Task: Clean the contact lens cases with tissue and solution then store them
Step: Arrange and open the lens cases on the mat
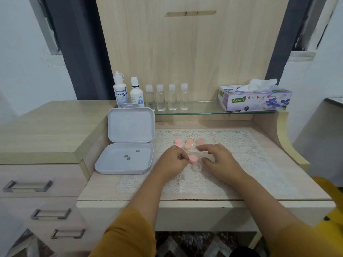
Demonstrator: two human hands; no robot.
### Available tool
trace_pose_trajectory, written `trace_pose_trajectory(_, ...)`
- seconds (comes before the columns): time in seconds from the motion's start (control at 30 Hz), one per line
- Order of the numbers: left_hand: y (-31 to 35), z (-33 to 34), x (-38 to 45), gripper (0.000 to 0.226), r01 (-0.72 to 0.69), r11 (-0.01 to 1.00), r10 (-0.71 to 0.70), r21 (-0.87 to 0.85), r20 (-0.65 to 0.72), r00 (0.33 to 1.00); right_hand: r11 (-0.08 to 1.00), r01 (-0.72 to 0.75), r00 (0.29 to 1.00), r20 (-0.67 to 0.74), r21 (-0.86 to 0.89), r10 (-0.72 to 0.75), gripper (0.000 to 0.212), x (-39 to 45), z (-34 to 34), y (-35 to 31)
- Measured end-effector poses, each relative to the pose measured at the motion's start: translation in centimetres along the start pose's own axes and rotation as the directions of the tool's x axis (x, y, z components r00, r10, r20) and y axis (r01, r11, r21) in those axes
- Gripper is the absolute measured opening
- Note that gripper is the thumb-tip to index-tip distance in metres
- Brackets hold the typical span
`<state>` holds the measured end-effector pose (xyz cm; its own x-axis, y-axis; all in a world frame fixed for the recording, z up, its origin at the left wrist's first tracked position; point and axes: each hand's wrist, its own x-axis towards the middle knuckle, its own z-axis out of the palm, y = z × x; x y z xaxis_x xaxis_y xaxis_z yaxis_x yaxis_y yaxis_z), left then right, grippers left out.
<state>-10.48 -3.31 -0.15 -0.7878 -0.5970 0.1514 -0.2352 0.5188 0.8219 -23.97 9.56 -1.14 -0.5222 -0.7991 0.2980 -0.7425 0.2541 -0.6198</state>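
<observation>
A white lace mat (241, 156) is spread over the wooden desk (185, 196). Four small clear bottles (166, 97) are lined up on a glass shelf (202, 108). Drawers (37, 182) are seen at left.

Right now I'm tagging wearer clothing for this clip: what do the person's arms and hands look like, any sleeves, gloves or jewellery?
Both hands are bare: no gloves, rings, watch or bracelets show on the left hand or the right hand. The forearms are uncovered. A mustard-yellow sleeve covers the left upper arm; brighter yellow fabric shows at the right edge.

Head view looks steeply down, seemingly close.
</observation>
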Motion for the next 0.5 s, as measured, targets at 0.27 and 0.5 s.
trace_pose_trajectory(0.27, -0.4, 0.0, 0.2, 0.033, -0.013, 1.0, 0.013, 0.004, 0.006, 1.0, 1.0, 0.011, 0.978, 0.208, -0.009, -0.009, 0.051, 0.8, -0.7, -1.1)
trace_pose_trajectory(0.5, -0.6, 0.1, 0.4, 0.031, 0.018, 1.0, -0.018, -0.025, 0.009, 1.0, 0.998, 0.035, 0.988, 0.154, -0.05, -0.027, 0.039, -0.1, -0.5, -0.9)
